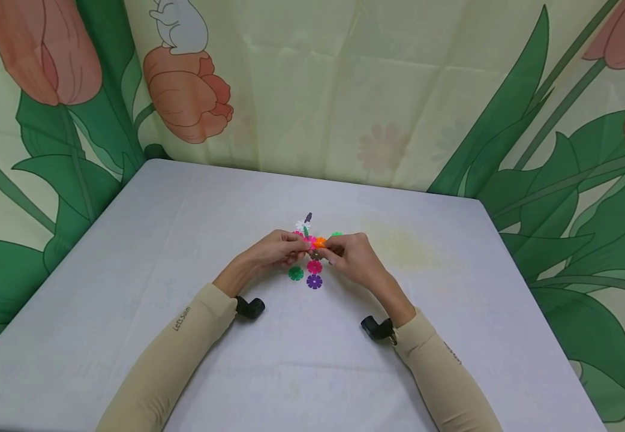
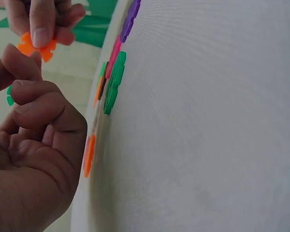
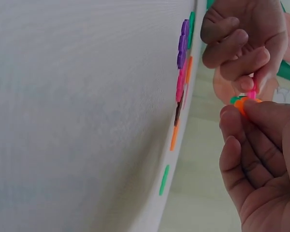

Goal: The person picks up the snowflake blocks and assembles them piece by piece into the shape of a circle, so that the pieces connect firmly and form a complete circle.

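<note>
Over the middle of the table, my left hand (image 1: pixel 276 248) pinches a pink notched flower disc (image 3: pixel 253 89) between thumb and fingers. Opposite it, my right hand (image 1: pixel 357 257) pinches an orange flower disc (image 1: pixel 320 242), its edge meeting the pink one in the head view. Right by these two, a green disc (image 3: pixel 234 100) shows in the right wrist view, partly hidden behind the orange one. The remaining fingers of both hands are curled inward. Below the hands lie a purple disc (image 1: pixel 314 281), a second pink disc (image 1: pixel 314 266) and a darker green disc (image 1: pixel 296 273).
Beyond the hands are a white disc (image 1: pixel 303 225) and a dark disc (image 1: pixel 308 216). A light green disc (image 1: pixel 336 234) lies behind the right hand. White cloth covers the table (image 1: pixel 237 372), and a printed floral curtain (image 1: pixel 312 90) hangs behind its far edge.
</note>
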{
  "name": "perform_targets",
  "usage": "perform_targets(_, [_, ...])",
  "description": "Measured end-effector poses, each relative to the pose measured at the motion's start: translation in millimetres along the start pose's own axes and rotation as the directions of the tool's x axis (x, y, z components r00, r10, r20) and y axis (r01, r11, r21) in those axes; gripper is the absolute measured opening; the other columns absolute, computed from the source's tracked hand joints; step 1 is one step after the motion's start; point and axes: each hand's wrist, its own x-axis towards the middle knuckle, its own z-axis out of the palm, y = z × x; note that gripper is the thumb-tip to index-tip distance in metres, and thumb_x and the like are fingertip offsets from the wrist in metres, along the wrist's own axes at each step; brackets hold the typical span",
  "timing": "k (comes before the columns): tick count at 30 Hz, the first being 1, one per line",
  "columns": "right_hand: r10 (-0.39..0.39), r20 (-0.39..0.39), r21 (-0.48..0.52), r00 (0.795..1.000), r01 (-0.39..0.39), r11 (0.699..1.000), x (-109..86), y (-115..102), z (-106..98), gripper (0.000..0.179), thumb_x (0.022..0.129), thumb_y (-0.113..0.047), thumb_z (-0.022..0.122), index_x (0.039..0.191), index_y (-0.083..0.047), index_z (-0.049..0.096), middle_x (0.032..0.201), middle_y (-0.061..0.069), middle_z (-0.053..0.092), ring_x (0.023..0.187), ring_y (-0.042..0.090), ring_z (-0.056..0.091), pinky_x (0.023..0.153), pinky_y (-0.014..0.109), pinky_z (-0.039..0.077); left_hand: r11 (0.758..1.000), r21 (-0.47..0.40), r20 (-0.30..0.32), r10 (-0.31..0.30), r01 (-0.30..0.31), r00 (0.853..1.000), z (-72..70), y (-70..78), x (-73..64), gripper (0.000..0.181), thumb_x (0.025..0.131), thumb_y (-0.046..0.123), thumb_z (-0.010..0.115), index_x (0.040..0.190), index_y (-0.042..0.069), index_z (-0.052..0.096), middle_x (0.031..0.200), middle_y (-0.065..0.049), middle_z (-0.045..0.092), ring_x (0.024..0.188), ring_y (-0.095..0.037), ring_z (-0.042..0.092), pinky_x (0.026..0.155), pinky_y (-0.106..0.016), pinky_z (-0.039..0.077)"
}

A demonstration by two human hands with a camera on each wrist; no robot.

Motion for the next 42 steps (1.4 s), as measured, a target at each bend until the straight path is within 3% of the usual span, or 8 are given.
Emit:
perform_targets(8, [0.02, 0.012, 0.007, 1.0, -0.02, 1.0, 1.6, 1.1, 3.9, 0.014, 0.095, -0.011, 0.079, 0.106, -0.002, 0.081, 0.093, 0.008, 0.082, 0.076, 0.014, 0.075, 0.071, 0.024, 0.061, 1.0, 0.006, -0.063, -0.001, 0.002, 0.998, 1.1, 0.2, 0.5, 0.032, 0.105, 0.026, 0.064, 0.108, -0.006, 0.068, 0.072, 0.004, 0.058, 0.067, -0.012, 0.044, 0.061, -0.024, 0.033])
perform_targets(14, [0.074, 0.093, 0.015, 0.993, -0.076, 0.997, 1.1, 1.2, 2.5, 0.017, 0.095, -0.015, 0.08, 0.11, -0.006, 0.08, 0.093, 0.006, 0.081, 0.077, 0.014, 0.07, 0.074, 0.026, 0.059, 1.0, 0.011, -0.117, -0.026, 0.028, 0.993, -0.6, 0.0, 1.5, 0.032, 0.106, 0.027, 0.063, 0.112, -0.003, 0.069, 0.075, 0.0, 0.06, 0.068, -0.013, 0.045, 0.064, -0.025, 0.035])
perform_targets(20, [0.154, 0.211, -0.032, 0.965, -0.15, 0.988, 0.1, 4.6, 0.8, 0.012, 0.098, -0.013, 0.075, 0.107, -0.011, 0.082, 0.085, 0.002, 0.074, 0.078, 0.015, 0.061, 0.074, 0.027, 0.052, 0.999, -0.006, -0.139, -0.04, 0.04, 0.99, -4.4, 1.1, 1.1, 0.033, 0.106, 0.027, 0.063, 0.117, -0.003, 0.069, 0.08, -0.003, 0.061, 0.068, -0.013, 0.046, 0.064, -0.023, 0.036])
perform_targets(23, [0.158, 0.271, -0.025, 0.95, -0.157, 0.987, -0.7, 6.3, -0.1, 0.014, 0.098, -0.012, 0.074, 0.109, -0.014, 0.082, 0.084, 0.001, 0.071, 0.077, 0.016, 0.057, 0.071, 0.026, 0.049, 0.999, -0.008, -0.143, -0.045, 0.044, 0.989, -5.9, 2.2, 0.1, 0.034, 0.106, 0.027, 0.063, 0.119, -0.003, 0.069, 0.08, -0.002, 0.062, 0.068, -0.013, 0.047, 0.064, -0.023, 0.036])
perform_targets(30, [0.058, 0.448, 0.019, 0.892, -0.074, 0.997, -2.9, 6.4, -1.6, 0.023, 0.097, -0.016, 0.077, 0.119, -0.018, 0.08, 0.087, -0.004, 0.074, 0.077, 0.011, 0.059, 0.072, 0.024, 0.051, 0.999, -0.017, -0.135, -0.048, 0.046, 0.99, -8.4, 3.1, 0.7, 0.035, 0.106, 0.027, 0.063, 0.118, -0.006, 0.068, 0.079, -0.002, 0.061, 0.067, -0.013, 0.047, 0.063, -0.023, 0.036])
perform_targets(34, [0.054, 0.486, 0.003, 0.872, -0.063, 0.998, -3.5, 5.6, -1.7, 0.031, 0.094, -0.019, 0.082, 0.124, -0.02, 0.079, 0.078, -0.005, 0.069, 0.073, 0.01, 0.059, 0.069, 0.022, 0.049, 0.999, -0.019, -0.129, -0.047, 0.045, 0.991, -9.0, 3.1, 1.1, 0.035, 0.106, 0.026, 0.063, 0.118, -0.007, 0.067, 0.078, -0.002, 0.061, 0.067, -0.012, 0.046, 0.063, -0.023, 0.036])
perform_targets(42, [0.076, 0.494, 0.011, 0.866, -0.094, 0.996, -3.1, 5.4, 0.8, 0.031, 0.09, -0.021, 0.086, 0.12, -0.015, 0.081, 0.078, -0.004, 0.069, 0.073, 0.01, 0.059, 0.068, 0.022, 0.049, 0.999, -0.011, -0.124, -0.049, 0.048, 0.991, -9.8, 1.3, 1.2, 0.033, 0.106, 0.026, 0.063, 0.115, -0.005, 0.067, 0.078, -0.001, 0.061, 0.066, -0.012, 0.046, 0.062, -0.023, 0.035])
